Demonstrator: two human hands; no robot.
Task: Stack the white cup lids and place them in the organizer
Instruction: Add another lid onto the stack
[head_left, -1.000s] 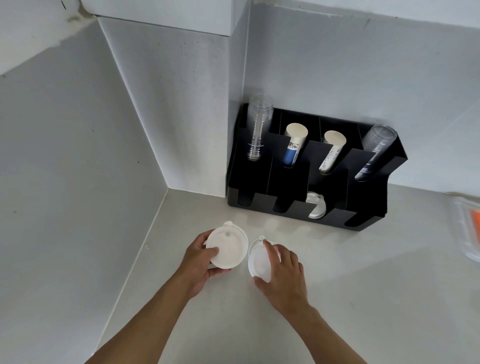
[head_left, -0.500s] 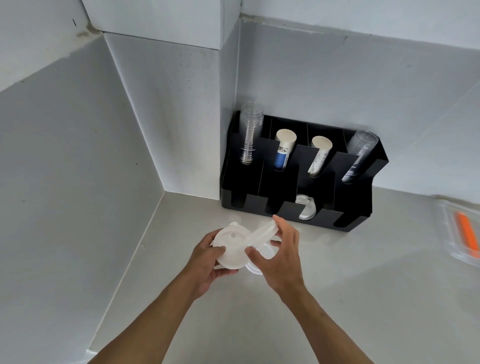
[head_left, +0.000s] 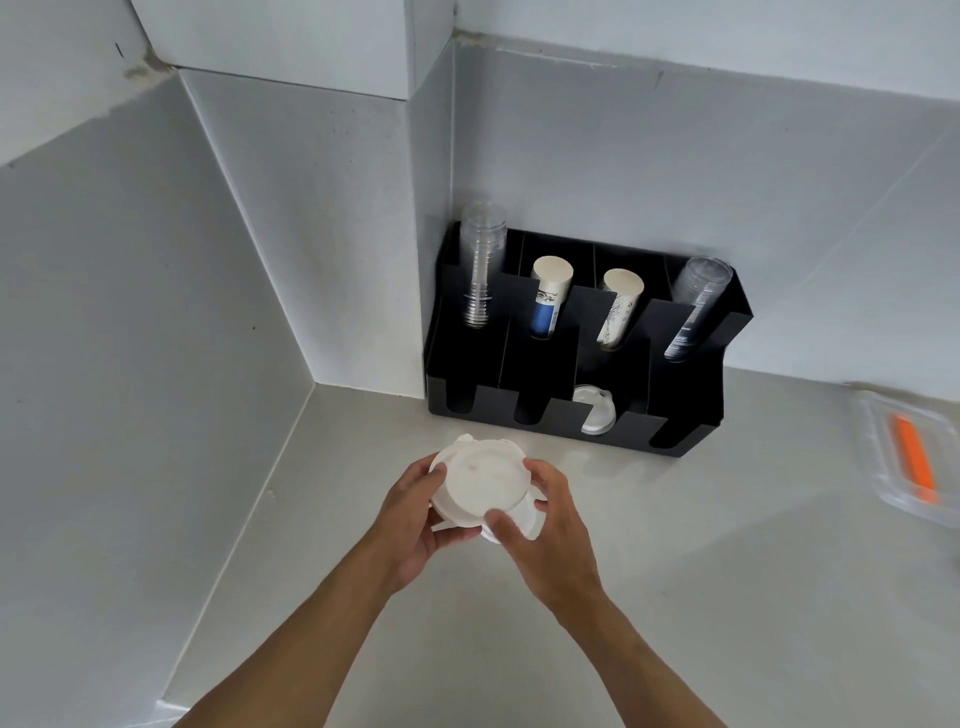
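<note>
Left hand (head_left: 415, 525) closed on the left rim of a stack of round white plastic cup lids (head_left: 480, 486), thumb on top, fingers beneath. Stack held above the grey countertop (head_left: 675, 597), well in front of the black multi-slot organizer (head_left: 691, 410). Flat faces turned up toward the camera and slightly tilted; discs round, so no long axis; small spout tab pointing away, toward the wall. Lower lid offset, protruding toward the lower right. Right hand (head_left: 550, 530) closed on the right rim, thumb over the near edge, fingertips at the far side.

Surroundings, left to right: bare grey wall panels; organizer against the corner, holding a stack of clear plastic cups (head_left: 480, 270) in the leftmost rear slot, a white paper cup stack with blue print (head_left: 548, 299), a second white paper cup stack (head_left: 618, 306), and a clear cup stack (head_left: 696, 306) at right. One white lid (head_left: 595, 413) standing on edge in the third front slot. Clear plastic container with orange item (head_left: 909, 457) at far right edge. Countertop between stack and organizer unobstructed.

Against half a second earlier: right-hand lid, then tilted on edge beside the left-hand lid, now laid flat onto it.
</note>
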